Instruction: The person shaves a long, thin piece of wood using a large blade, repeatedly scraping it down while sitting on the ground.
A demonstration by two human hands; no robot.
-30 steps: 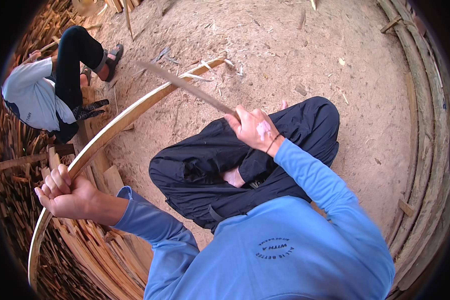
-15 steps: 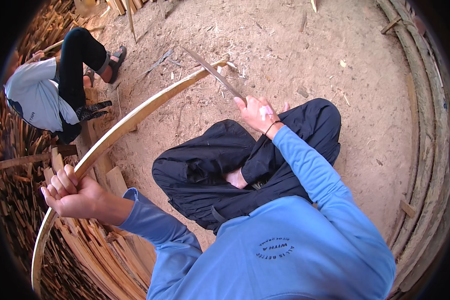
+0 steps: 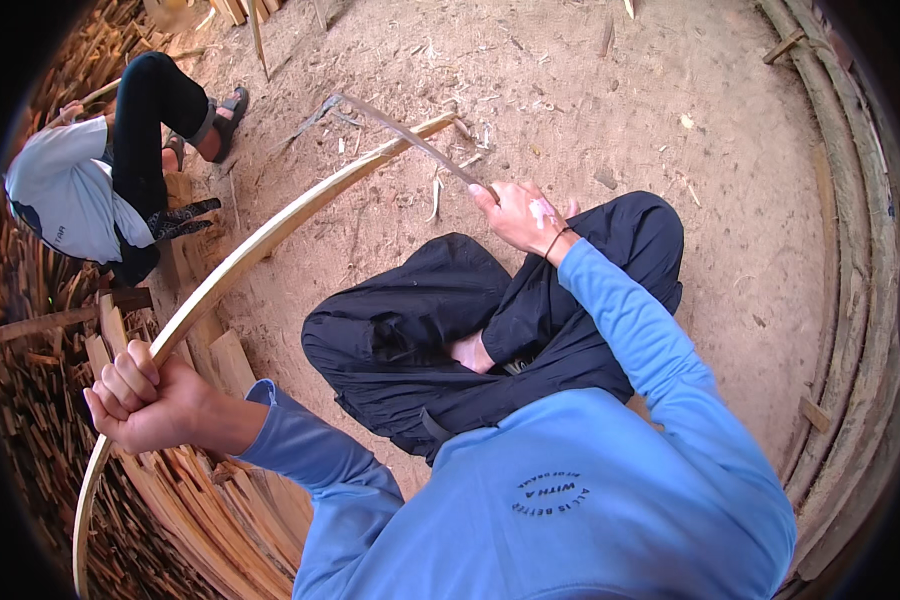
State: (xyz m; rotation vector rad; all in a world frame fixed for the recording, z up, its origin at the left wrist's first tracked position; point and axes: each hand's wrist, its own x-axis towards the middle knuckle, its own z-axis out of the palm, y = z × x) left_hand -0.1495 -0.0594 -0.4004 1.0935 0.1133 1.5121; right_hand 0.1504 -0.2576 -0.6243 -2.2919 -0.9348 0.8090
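Note:
My left hand point(image 3: 148, 402) is closed round a long, pale strip of wood point(image 3: 270, 233). The strip runs from the lower left, through the fist, up to its far end over the dirt ground in front of me. My right hand point(image 3: 526, 216) grips a long-bladed knife point(image 3: 402, 131), perhaps a machete; its handle is hidden in the fingers. The blade crosses the strip near the strip's far end and points up and left. A thin curled shaving point(image 3: 435, 199) shows beside the blade, below the strip's end.
Another person point(image 3: 100, 185) sits at the upper left, holding a thin stick. Split wooden strips point(image 3: 205, 520) are stacked at lower left. Wood shavings and chips lie on the dirt ground point(image 3: 570, 110). Long poles point(image 3: 860, 250) form a border at right.
The knife's blade has swung a little, its tip moving left. The strip's far end has dropped slightly in the picture, and a curled shaving now shows below it.

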